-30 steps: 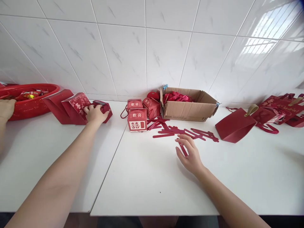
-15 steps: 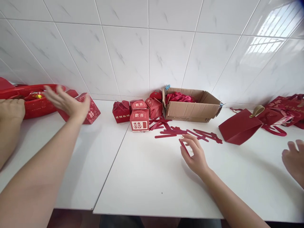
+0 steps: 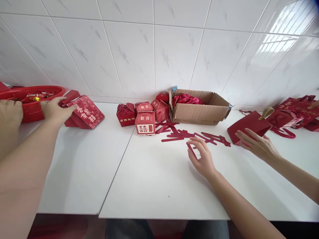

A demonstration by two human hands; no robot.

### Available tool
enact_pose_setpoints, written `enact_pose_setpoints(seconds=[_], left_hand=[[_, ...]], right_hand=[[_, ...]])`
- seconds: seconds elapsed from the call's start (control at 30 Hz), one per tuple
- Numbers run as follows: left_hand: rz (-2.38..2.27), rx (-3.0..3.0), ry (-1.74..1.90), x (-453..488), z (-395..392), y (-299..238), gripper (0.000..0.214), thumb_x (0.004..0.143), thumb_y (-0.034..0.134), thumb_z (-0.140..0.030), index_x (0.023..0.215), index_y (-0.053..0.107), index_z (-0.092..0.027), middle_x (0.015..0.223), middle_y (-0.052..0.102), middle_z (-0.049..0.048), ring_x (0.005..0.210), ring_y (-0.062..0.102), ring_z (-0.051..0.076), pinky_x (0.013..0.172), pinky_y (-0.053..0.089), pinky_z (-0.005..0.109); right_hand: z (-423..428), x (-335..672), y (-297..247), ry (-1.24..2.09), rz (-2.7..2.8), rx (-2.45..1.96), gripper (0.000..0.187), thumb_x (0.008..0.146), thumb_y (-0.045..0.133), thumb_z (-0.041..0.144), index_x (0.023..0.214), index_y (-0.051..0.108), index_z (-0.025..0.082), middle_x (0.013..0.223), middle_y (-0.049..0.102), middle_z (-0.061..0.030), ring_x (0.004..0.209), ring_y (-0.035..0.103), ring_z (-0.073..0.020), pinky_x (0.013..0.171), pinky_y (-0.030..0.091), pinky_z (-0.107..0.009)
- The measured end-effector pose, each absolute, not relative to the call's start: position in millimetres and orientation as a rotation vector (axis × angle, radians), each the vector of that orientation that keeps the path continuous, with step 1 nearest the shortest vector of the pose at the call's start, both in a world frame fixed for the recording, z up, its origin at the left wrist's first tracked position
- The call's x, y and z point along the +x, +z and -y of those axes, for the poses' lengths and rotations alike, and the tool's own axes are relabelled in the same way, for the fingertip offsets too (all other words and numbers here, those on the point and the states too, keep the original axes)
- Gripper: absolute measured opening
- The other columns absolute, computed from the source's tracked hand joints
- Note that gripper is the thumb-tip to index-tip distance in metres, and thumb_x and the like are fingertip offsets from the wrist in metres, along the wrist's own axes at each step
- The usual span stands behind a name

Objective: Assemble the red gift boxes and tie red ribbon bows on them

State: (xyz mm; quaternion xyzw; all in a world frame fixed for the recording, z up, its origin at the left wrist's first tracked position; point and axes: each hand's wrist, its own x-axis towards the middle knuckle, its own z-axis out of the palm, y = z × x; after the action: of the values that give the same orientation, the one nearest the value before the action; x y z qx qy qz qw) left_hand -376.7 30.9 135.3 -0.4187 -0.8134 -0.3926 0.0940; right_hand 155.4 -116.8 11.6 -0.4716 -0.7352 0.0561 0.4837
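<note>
My left hand (image 3: 55, 112) reaches across to the table's left side, its thumb and index finger closed about the left edge of a patterned red box (image 3: 89, 112) with white characters. Its other fingers sit by the rim of a red tub (image 3: 53, 90) holding wrapped sweets. Over the middle of the table, my right hand (image 3: 204, 158) pinches a thin dark red strap (image 3: 190, 147) between thumb and fingertips. Several similar flat straps (image 3: 181, 133) lie in a loose pile just beyond it.
A co-worker's hand (image 3: 10, 114) is at the tub; another person's hand (image 3: 259, 144) touches a red gift bag (image 3: 246, 126) at right. Small red boxes (image 3: 145, 123) and a carton (image 3: 196, 114) of red ribbon stand near the tiled wall. Red bags (image 3: 301, 111) lie far right.
My left hand has moved left and closed at the box's edge. My right hand has stayed nearly still with the strap. At right, the other person's hand has come in onto the gift bag.
</note>
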Motion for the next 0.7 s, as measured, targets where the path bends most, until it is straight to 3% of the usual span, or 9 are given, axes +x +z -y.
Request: enact_pose_setpoints(seconds=[0.13, 0.33, 0.47, 0.6, 0.7], left_hand=[[2.297, -1.323, -1.119, -373.6, -20.7, 129.8, 0.035, 0.076, 0.066, -0.041, 0.109, 0.068, -0.027, 0.1, 0.07, -0.0063, 0.1, 0.059, 0.017, 0.103, 0.044, 0.036], [2.122, -1.404, -1.182, -344.5, 18.1, 124.7, 0.03, 0.076, 0.063, -0.044, 0.098, 0.071, -0.025, 0.081, 0.068, -0.0064, 0.083, 0.06, 0.014, 0.103, 0.043, 0.036], [2.154, -1.557, -1.126, -309.8, 54.8, 122.6, 0.038, 0.075, 0.064, -0.048, 0.105, 0.071, -0.026, 0.09, 0.07, -0.0052, 0.087, 0.062, 0.016, 0.097, 0.048, 0.035], [2.037, -1.681, -1.145, -274.1, 77.6, 115.5, 0.038, 0.077, 0.064, -0.044, 0.109, 0.07, -0.023, 0.099, 0.071, -0.0022, 0.073, 0.062, 0.013, 0.092, 0.051, 0.034], [1.872, -1.803, -1.155, -258.6, 77.0, 106.4, 0.036, 0.079, 0.065, -0.039, 0.109, 0.069, -0.02, 0.103, 0.068, 0.0005, 0.087, 0.063, 0.015, 0.087, 0.054, 0.031]], right_hand=[[117.6, 154.8, 14.0, 0.138, 1.795, -1.132, 0.023, 0.088, 0.052, 0.018, 0.11, 0.056, 0.025, 0.121, 0.057, -0.0115, 0.112, 0.057, -0.026, 0.085, 0.055, -0.047], [120.7, 151.6, 16.9, 0.111, 1.811, -1.089, 0.025, 0.088, 0.052, 0.016, 0.11, 0.056, 0.024, 0.12, 0.058, -0.0111, 0.112, 0.057, -0.0248, 0.089, 0.053, -0.047], [119.0, 155.4, 20.6, 0.056, 1.774, -1.091, 0.019, 0.086, 0.054, 0.016, 0.103, 0.06, 0.023, 0.116, 0.06, -0.0107, 0.109, 0.058, -0.025, 0.086, 0.053, -0.046], [113.1, 170.9, 29.5, 0.013, 1.561, -1.147, 0.016, 0.086, 0.052, 0.016, 0.096, 0.064, 0.022, 0.111, 0.062, -0.0108, 0.105, 0.06, -0.0243, 0.077, 0.056, -0.04], [108.7, 185.0, 36.1, 0.017, 1.398, -1.197, 0.018, 0.086, 0.049, 0.016, 0.094, 0.064, 0.021, 0.111, 0.061, -0.0101, 0.102, 0.062, -0.0223, 0.076, 0.056, -0.039]])
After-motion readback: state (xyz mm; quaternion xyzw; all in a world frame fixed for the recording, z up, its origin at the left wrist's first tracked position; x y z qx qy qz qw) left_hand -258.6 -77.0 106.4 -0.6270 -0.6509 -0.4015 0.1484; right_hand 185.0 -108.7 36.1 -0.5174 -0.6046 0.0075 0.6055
